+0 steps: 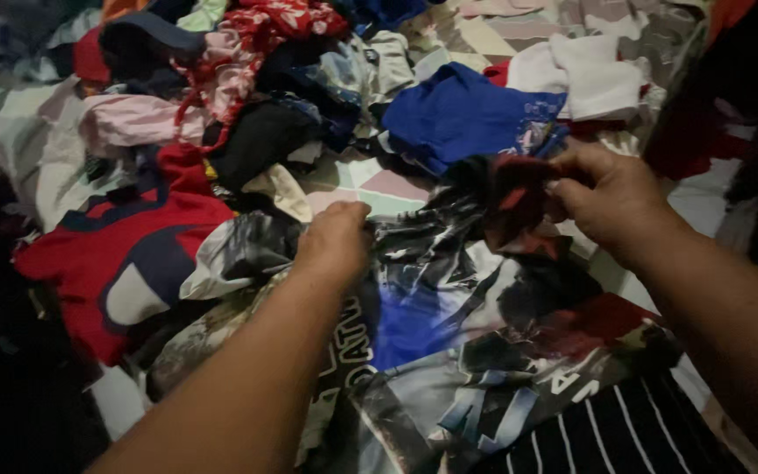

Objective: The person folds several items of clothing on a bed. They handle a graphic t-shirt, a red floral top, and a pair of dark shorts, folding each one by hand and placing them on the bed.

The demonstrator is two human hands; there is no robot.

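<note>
Printed shirt (449,307), a busy black, white and blue garment, lay spread in front of the person on the patterned bedsheet (370,180). Their left hand (337,239) was curled shut, pinching its upper edge. Their right hand (611,197) was closed on a bunched dark-and-red fold of it. Beyond lay a blue shirt (467,114), a red shirt (125,254) and folded white cloth (589,75).

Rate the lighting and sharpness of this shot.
Head view: dim and uneven, with the left edge and right side sinking into black; soft overall, the left hand and right hand slightly blurred; the white folded cloth is brightest, no glare.
</note>
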